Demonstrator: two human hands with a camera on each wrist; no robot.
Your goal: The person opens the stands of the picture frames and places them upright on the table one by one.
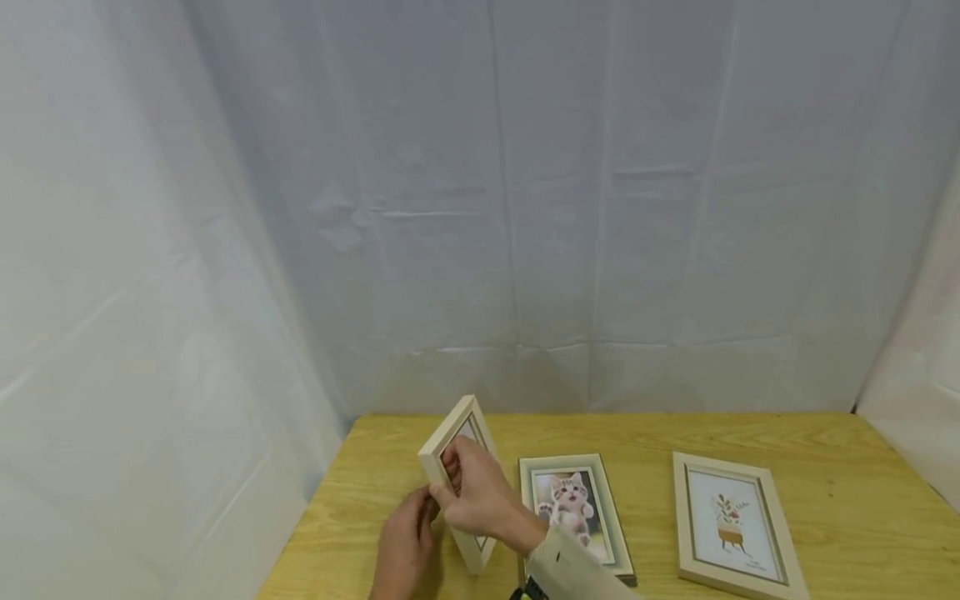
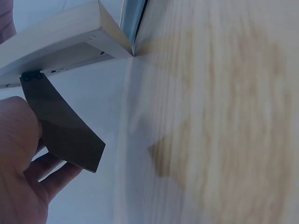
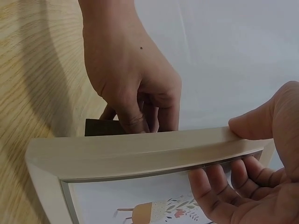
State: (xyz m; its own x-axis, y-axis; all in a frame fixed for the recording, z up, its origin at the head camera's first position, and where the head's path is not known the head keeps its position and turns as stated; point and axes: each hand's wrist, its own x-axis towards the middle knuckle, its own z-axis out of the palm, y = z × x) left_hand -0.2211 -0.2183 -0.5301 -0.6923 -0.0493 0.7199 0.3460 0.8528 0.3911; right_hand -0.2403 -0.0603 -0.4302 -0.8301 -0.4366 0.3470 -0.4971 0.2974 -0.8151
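Note:
A pale wooden picture frame stands on edge at the left of the wooden table. My right hand grips its upper edge, thumb on the rim and fingers on the glass over a plant print. In the right wrist view the frame fills the foreground, with my right hand on it. Behind it my left hand pinches the dark easel stand hinged to the frame's back. The stand is swung away from the back, held between the thumb and fingers of my left hand.
Two more frames lie flat on the table: one with a kitten picture just right of my hands, one with a plant print further right. White sheeting hangs behind and on both sides of the table.

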